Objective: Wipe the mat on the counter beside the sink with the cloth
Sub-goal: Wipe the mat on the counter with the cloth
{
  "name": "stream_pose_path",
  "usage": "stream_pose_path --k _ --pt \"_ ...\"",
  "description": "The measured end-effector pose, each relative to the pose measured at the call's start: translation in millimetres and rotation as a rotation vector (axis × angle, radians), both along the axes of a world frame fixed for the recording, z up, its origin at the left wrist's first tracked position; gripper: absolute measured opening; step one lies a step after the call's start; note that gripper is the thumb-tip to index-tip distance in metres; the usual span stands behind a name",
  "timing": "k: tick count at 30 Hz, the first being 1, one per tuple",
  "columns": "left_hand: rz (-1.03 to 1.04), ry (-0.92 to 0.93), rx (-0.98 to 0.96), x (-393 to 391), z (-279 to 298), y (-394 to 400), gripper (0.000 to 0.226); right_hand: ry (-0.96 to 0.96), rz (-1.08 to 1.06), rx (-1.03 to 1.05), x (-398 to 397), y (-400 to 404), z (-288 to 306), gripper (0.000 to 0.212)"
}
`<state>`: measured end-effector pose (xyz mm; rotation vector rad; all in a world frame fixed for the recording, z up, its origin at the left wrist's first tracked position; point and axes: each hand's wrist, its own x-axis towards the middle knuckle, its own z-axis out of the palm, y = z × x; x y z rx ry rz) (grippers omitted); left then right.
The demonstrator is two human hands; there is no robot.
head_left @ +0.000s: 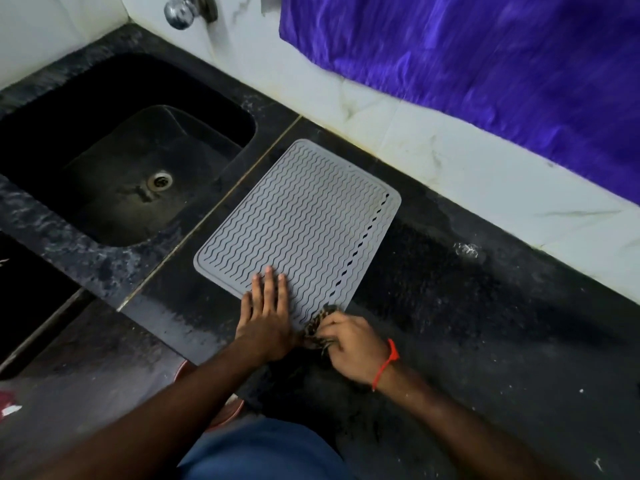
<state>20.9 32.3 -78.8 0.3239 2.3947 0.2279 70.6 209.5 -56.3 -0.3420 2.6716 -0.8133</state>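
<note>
Here, the head view looks down on a dark stone counter [450, 306] with a grey ribbed mat [304, 216] lying flat on it, just right of the black sink [114, 150] and set at a slant to the counter's front edge. The left hand [266, 317] lies flat on the mat's near corner, fingers straight and close together, palm pressing down. The right hand [353, 348] sits just beside it at the mat's near edge, fingers curled round a dark, mottled cloth [317, 327] that is bunched up and touches the mat's near right corner. A red thread [386, 363] circles the right wrist. Behind the counter runs a white tiled wall [415, 147], partly covered by a purple fabric [485, 64] hanging at the upper right. A chrome tap [180, 12] shows on the wall above the sink. A drain [160, 181] sits in the sink's floor. Blue clothing [263, 452] fills the bottom middle.
</note>
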Motion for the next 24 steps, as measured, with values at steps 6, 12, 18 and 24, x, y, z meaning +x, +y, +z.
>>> stream_pose_path --k 6,12,18,24 --pt "-0.007 -0.011 0.062 -7.2 5.7 2.6 0.123 0.127 -0.262 -0.23 -65.9 51.1 20.6 0.049" --pt "-0.136 -0.008 0.01 -13.5 -0.6 11.7 0.105 0.272 0.187 0.052 -75.7 66.0 -3.6 0.06" --pt "-0.136 -0.06 -0.031 -18.1 4.6 15.6 0.107 0.52 0.672 0.446 -102.2 111.5 -36.4 0.047" --pt "-0.138 -0.084 -0.052 -21.7 5.7 17.0 0.108 0.596 0.422 0.67 -201.9 192.2 -26.1 0.06"
